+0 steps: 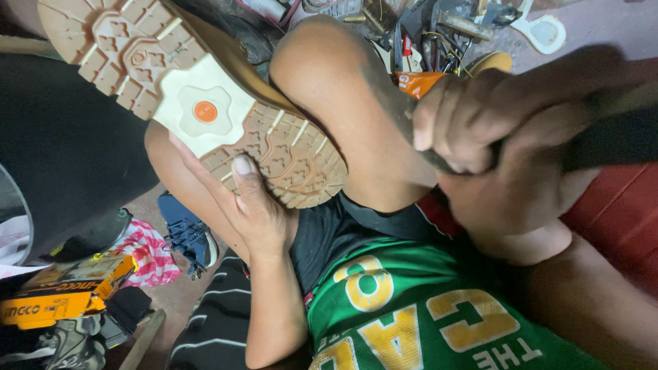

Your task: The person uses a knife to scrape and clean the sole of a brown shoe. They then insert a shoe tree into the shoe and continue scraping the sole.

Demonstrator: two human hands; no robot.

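Shoe (199,103) lies sole-up across the person's lap, propped against the raised knee (343,103); tan lugged sole with a pale heel plate and an orange dot. Heel end sits toward the lap, toe end runs off the upper left corner of view.

Left hand (257,205) cups the shoe from below at the heel edge, thumb pressed flat on the tread, fingers wrapped behind — a steadying hold, not a tight clamp.

Right hand (493,130) is clenched round a dark handle (610,137); a flat grey blade (404,130) runs from the fist toward the knee, close to the camera and blurred. Tip looks short of the sole, not touching.

Judgement: the work is at the sole's edge, the tool being brought in. The next move calls for the left hand to brace the shoe firmly and the blade to be angled away from thumb and knee.

Floor (178,288) below: blue shoe (185,233), orange tool box (62,294), striped cloth (147,250).
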